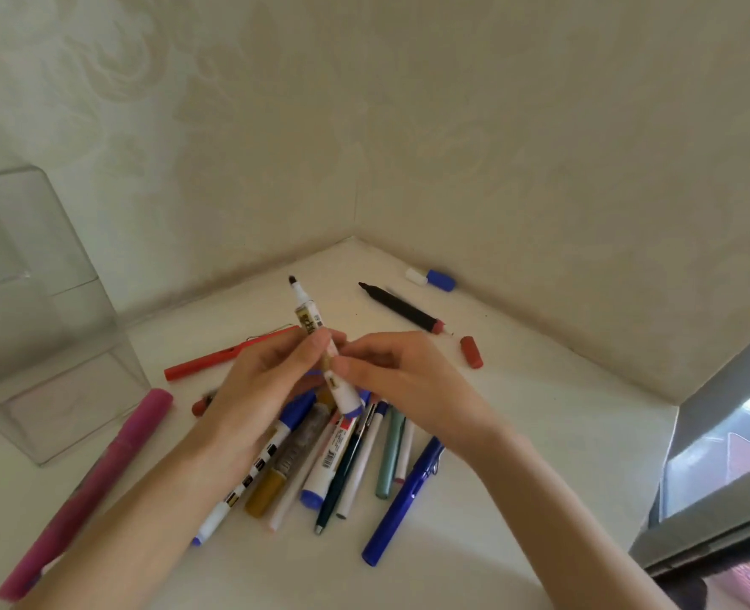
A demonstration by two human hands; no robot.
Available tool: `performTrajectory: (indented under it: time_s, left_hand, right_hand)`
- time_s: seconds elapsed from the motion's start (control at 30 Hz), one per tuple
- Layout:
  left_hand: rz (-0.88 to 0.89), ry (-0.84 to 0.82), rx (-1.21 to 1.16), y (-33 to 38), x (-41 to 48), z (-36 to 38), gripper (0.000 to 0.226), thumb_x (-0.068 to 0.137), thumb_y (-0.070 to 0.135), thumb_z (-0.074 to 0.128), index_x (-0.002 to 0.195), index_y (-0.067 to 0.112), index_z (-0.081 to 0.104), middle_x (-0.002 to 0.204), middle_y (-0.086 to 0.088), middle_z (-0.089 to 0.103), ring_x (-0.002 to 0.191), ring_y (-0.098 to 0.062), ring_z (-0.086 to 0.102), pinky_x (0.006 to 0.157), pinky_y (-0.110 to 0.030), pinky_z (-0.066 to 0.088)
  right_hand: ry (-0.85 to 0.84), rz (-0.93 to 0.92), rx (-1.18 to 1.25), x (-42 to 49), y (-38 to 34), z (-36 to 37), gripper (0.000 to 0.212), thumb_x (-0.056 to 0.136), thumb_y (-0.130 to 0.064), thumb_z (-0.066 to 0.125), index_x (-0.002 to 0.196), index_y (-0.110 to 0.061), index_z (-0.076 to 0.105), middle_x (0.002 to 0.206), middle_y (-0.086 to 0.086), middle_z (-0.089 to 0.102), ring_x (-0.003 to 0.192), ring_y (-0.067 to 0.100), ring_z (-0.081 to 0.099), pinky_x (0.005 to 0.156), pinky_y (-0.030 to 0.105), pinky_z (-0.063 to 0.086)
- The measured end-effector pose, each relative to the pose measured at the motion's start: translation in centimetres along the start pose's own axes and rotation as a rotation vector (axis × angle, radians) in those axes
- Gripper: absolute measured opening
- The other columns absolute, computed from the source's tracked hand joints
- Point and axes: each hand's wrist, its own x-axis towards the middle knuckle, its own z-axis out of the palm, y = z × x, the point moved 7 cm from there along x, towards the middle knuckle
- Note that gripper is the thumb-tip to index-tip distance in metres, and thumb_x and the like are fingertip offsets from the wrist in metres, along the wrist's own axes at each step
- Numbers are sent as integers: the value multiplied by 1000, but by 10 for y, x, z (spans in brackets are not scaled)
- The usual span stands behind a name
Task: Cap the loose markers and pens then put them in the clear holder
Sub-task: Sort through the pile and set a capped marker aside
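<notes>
Both hands hold one uncapped white marker [316,341] above a pile of pens [338,460]; its dark tip points up and away. My left hand [267,380] grips its middle, and my right hand [391,372] pinches the barrel just below. The clear holder [43,328] stands at the left. An uncapped black marker [402,309] lies at the back, with a red cap [471,352] beside it and a blue-and-white cap [431,279] in the corner.
A long pink marker [87,490] lies at the front left beside the holder, a red pen [228,355] behind my left hand, a blue pen [404,499] to the right of the pile. Walls close the back corner. A window frame [716,477] borders the right.
</notes>
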Motion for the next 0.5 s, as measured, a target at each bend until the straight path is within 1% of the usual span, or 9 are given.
performTrajectory:
  time_s: [0.03,0.1,0.17,0.2,0.23,0.27,0.33,0.4,0.5]
  left_hand:
    - [3,26,-41,0,1,-5,28,77,38,57,92,17,69,93,-4,72,89,-19,69,69,-24,56]
    - [15,83,-72,0,2,-14,31,75,37,58,92,14,67,89,-6,72,87,-20,69,70,-26,56]
    - [24,118,-39,0,2,-16,33,74,40,59,92,13,67,80,-2,71,79,-15,69,65,-21,55]
    - [28,128,-7,0,2,-16,32,75,41,59,91,14,67,76,0,71,74,-12,68,62,-18,54]
    - [30,136,20,1,3,-16,31,76,41,59,90,15,68,74,2,70,70,-10,68,60,-16,52]
    - [31,143,33,0,3,-16,29,77,40,59,89,15,68,72,3,70,68,-9,67,58,-15,51]
    - [28,153,40,0,4,-17,27,78,39,58,88,17,69,72,4,69,66,-7,66,57,-14,51]
    - [35,154,70,-1,5,-19,29,75,41,58,88,17,68,71,4,69,66,-8,65,58,-15,51]
    - [65,159,122,2,4,-19,37,68,48,59,89,18,68,68,7,67,63,-4,63,56,-12,49]
  right_hand:
    - [40,13,-45,8,5,-12,17,84,-46,56,81,-34,69,83,-11,71,75,1,66,65,14,51]
    - [312,86,-135,32,25,-64,22,90,-36,54,87,-22,70,84,-3,71,76,11,63,66,23,46]
    - [548,204,-312,52,47,-119,23,95,-21,48,107,-11,65,106,5,66,93,19,59,78,28,43]
    - [568,250,-406,63,60,-136,28,96,-15,45,118,-8,60,119,8,62,107,22,56,88,29,41]
    - [531,277,-484,74,73,-145,32,96,-11,43,125,-5,54,129,11,56,117,25,51,97,29,37]
    - [476,285,-554,84,85,-149,33,95,-8,43,127,-3,52,131,14,54,121,28,49,99,30,35]
    - [421,283,-681,97,101,-147,27,91,-6,48,115,1,58,118,19,59,110,32,54,90,32,39]
    - [451,293,-727,101,107,-146,18,88,-8,53,102,-1,61,106,18,61,95,29,56,79,32,41]
    - [483,332,-713,98,106,-144,15,87,-8,56,100,-3,61,105,15,61,88,24,54,74,28,41]
